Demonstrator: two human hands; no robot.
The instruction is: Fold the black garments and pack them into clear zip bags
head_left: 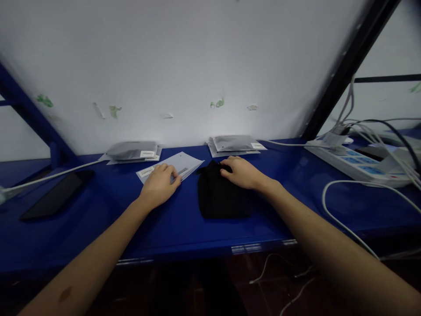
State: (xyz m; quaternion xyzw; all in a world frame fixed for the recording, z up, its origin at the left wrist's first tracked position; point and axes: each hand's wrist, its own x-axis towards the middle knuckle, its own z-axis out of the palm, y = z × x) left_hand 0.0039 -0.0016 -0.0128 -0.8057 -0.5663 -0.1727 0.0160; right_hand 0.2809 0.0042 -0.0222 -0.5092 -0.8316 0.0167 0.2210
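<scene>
- The place looks like a packing or assembly station in a workshop, not a home.
- The work surface is a blue metal bench (171, 228) with a blue frame strut (29, 118) at the left.
- A plain white back panel (197, 52) carries scraps of torn tape (217, 104).
- Two stacks of sealed grey packets (133, 150) with white labels lie against the panel.
- A flat clear bag (184, 164) and a black cloth pouch (220, 197) lie mid-bench.
- A white power strip (355, 162) at the right feeds a tangle of cables (329, 197).
</scene>
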